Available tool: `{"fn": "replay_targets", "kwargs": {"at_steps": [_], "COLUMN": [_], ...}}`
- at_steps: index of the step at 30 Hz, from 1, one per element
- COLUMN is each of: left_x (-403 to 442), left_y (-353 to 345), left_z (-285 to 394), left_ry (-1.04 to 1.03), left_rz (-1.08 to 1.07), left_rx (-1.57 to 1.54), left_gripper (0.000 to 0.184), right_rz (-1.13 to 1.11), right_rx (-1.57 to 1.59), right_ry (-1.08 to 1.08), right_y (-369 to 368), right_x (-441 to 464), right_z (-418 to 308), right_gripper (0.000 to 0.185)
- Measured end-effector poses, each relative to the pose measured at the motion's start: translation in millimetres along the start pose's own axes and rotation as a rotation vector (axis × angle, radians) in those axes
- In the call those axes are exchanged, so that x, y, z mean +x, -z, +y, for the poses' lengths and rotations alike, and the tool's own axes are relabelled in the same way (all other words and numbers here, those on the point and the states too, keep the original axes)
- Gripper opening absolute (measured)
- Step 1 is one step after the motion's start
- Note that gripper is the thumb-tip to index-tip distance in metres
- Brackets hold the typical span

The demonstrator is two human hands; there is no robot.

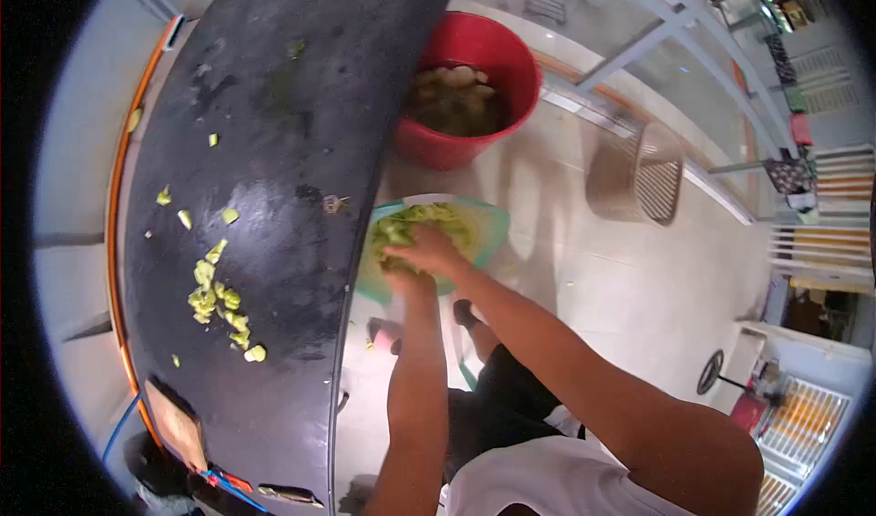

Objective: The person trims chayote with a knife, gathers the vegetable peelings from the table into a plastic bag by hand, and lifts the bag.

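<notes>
A green basin or bag-lined container (493,224) stands beside the dark counter's edge, holding chopped pale-green vegetable pieces (447,213). Both hands reach into it. My left hand (408,279) is over the near left part of the pieces, and my right hand (432,250) is just above and right of it, the two close together. The fingers are blurred among the pieces, so what either hand grips cannot be made out. More green pieces (205,288) lie scattered on the dark counter (283,178) to the left.
A red bucket (516,78) with pale pieces in liquid stands beyond the green container. On the floor to the right is a beige basket (634,178). A cutting board (175,425) and a knife (290,495) lie at the counter's lower end.
</notes>
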State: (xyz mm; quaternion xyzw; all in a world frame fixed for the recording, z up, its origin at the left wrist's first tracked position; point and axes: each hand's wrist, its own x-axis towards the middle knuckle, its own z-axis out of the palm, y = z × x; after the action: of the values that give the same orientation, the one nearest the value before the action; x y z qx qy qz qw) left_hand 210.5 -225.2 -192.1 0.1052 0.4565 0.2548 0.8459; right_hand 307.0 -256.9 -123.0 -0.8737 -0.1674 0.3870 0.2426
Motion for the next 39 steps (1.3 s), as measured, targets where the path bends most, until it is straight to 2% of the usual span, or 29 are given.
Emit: {"fn": "replay_targets", "kwargs": {"at_steps": [1,2,3,4,5,7,9,11,13,14,15,17,18,19,20,23,25,26,27,28,29,30,31,33,35,36,38,39], "left_x": [30.6,43.0,45.0,45.7,44.3,29.8,-17.0,-82.9,-120.1,-139.0,-142.5,-157.2,-150.9,-143.6,-127.1,-60.4,-17.5,-7.6,0.3,20.6,36.8,34.1,20.2,-34.4,-46.4,-36.3,-17.8,-4.6], "left_y": [16.7,22.8,20.2,20.3,18.9,16.1,-6.9,-35.3,-10.1,3.6,36.9,88.5,103.6,105.4,102.9,74.2,57.3,41.1,25.4,23.6,26.9,28.0,29.8,60.2,141.3,152.1,168.3,145.0], "left_z": [-10.5,-6.9,-1.4,5.7,9.3,20.4,71.7,142.0,206.1,251.9,280.7,315.8,319.2,325.8,331.0,376.8,409.4,429.4,445.9,447.4,455.3,469.1,486.1,528.7,553.2,550.0,549.0,551.3], "left_ry": [-0.062,-0.130,-0.198,-0.266,-0.324,-0.450,-0.206,-0.416,-0.808,-1.154,-1.277,-1.041,-0.894,-0.738,-0.767,-0.968,-1.058,-1.048,-1.042,-1.155,-1.253,-1.238,-1.213,-1.141,-1.237,-1.186,-1.090,-1.019], "left_rz": [0.257,0.372,0.422,0.429,0.370,0.054,-0.091,-0.195,-0.173,-0.089,-0.005,0.415,0.493,0.565,0.593,0.672,0.600,0.459,0.312,0.201,-0.033,-0.229,-0.420,0.028,0.671,0.683,0.722,0.698], "left_rx": [0.164,0.251,0.321,0.375,0.408,0.410,0.744,0.856,0.881,1.252,1.390,1.798,1.883,1.958,2.044,1.837,1.879,1.915,1.945,1.920,1.856,1.797,1.727,2.007,1.758,1.766,1.769,1.859], "left_gripper": [0.057,0.050,0.043,0.038,0.033,0.030,0.028,0.031,0.041,0.053,0.084,0.112,0.121,0.131,0.133,0.137,0.138,0.137,0.137,0.133,0.130,0.128,0.126,0.116,0.107,0.106,0.103,0.105], "right_rz": [0.068,0.136,0.275,0.257,0.245,0.334,0.486,0.547,0.630,0.545,0.523,0.507,0.384,0.397,0.407,0.358,0.357,0.372,0.293,0.216,0.142,-0.005,0.105,0.306,0.586,0.516,0.385,0.313], "right_rx": [-0.007,-0.015,0.042,0.134,0.219,0.353,0.435,0.535,0.325,0.114,-0.105,-0.543,-0.617,-0.626,-0.638,-0.680,-0.675,-0.650,-0.594,-0.537,-0.476,-0.240,-0.247,-0.265,-0.258,-0.419,-0.450,-0.463], "right_ry": [0.005,0.009,0.081,0.146,0.207,0.264,0.394,0.500,0.763,0.822,0.805,0.742,0.686,0.680,0.673,0.742,0.847,0.951,1.023,1.089,1.154,1.167,1.132,1.059,0.633,0.601,0.900,1.043], "right_y": [-16.6,-32.9,-53.3,-39.5,-18.0,-18.5,16.9,26.3,41.1,43.2,33.7,10.6,-11.8,-22.1,-34.5,-65.0,-85.3,-95.2,-104.1,-111.4,-117.2,-113.6,-104.0,-70.9,-67.8,-68.4,-87.5,-101.7], "right_x": [21.8,42.6,59.6,51.4,46.5,45.1,6.2,-10.7,-11.1,-3.1,2.9,17.8,32.3,36.7,40.9,49.8,70.2,77.1,84.0,90.7,95.9,89.0,95.0,129.3,199.9,215.2,221.8,222.2], "right_z": [22.4,43.9,67.6,55.5,44.9,42.4,-15.2,-62.3,-116.6,-131.7,-151.6,-185.6,-186.8,-202.5,-217.0,-265.5,-293.9,-308.5,-324.0,-338.1,-351.5,-363.1,-372.3,-383.1,-382.3,-393.0,-429.5,-444.5], "right_gripper": [0.081,0.083,0.082,0.074,0.066,0.043,0.028,0.020,0.020,0.041,0.053,0.079,0.103,0.104,0.105,0.101,0.094,0.084,0.081,0.078,0.075,0.068,0.068,0.067,0.068,0.069,0.066,0.064]}}
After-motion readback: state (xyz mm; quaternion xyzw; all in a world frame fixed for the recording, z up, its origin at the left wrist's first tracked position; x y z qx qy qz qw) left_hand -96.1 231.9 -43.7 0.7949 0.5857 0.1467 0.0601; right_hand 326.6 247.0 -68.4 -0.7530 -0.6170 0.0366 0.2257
